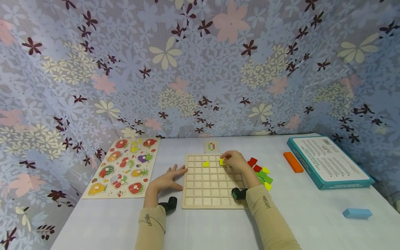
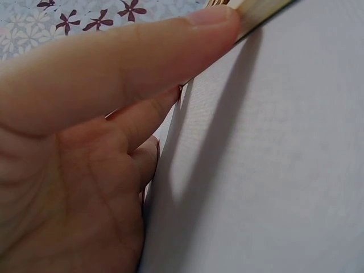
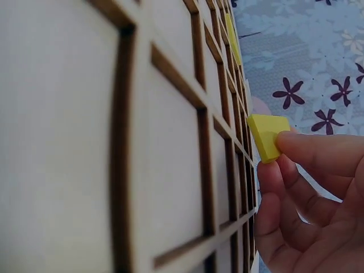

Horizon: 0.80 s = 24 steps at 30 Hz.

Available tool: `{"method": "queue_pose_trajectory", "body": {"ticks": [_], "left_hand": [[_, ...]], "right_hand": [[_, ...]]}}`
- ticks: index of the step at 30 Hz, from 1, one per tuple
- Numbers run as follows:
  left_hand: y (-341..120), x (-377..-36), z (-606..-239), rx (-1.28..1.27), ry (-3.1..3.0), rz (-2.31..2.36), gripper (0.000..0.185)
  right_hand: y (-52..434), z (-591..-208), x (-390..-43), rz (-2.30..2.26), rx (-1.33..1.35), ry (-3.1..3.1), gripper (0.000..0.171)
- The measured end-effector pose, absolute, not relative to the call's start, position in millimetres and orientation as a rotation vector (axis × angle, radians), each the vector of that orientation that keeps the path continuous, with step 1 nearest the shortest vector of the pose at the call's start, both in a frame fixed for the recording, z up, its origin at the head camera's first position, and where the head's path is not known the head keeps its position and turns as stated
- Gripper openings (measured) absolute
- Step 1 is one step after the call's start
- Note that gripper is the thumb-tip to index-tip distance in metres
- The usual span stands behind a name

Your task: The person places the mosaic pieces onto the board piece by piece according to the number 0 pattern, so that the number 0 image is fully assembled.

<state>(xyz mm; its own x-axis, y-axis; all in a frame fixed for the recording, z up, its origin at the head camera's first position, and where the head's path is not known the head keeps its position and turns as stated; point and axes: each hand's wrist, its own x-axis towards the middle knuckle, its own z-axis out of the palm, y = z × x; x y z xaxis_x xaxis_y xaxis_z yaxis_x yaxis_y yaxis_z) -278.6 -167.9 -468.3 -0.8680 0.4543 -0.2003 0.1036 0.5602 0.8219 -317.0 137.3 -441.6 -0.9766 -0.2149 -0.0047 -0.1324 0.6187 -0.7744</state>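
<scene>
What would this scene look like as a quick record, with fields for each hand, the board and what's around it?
Left hand: touching the left edge of the board
Right hand: pinching a yellow piece over the board's far part
Board: grid, one yellow tile visible on it
Beyond board: card
Left of board: fruit puzzle
Right of board: red, green and yellow loose pieces, orange block, box, blue block

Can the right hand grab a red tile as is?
Probably not right away: the right hand is pinching a yellow tile over the board. Reach itself looks fine, since the red tiles lie in plain view just right of the board.
</scene>
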Motion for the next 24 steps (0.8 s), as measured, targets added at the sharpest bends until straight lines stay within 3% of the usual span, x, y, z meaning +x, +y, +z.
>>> {"method": "queue_pose_trajectory", "body": {"ticks": [24], "left_hand": [[-166.2, -276.8, -465.1, 0.465, 2.409, 1.235, 0.08]], "right_hand": [[131.2, -442.8, -321.5, -1.209, -0.364, 2.744, 0.012]]}}
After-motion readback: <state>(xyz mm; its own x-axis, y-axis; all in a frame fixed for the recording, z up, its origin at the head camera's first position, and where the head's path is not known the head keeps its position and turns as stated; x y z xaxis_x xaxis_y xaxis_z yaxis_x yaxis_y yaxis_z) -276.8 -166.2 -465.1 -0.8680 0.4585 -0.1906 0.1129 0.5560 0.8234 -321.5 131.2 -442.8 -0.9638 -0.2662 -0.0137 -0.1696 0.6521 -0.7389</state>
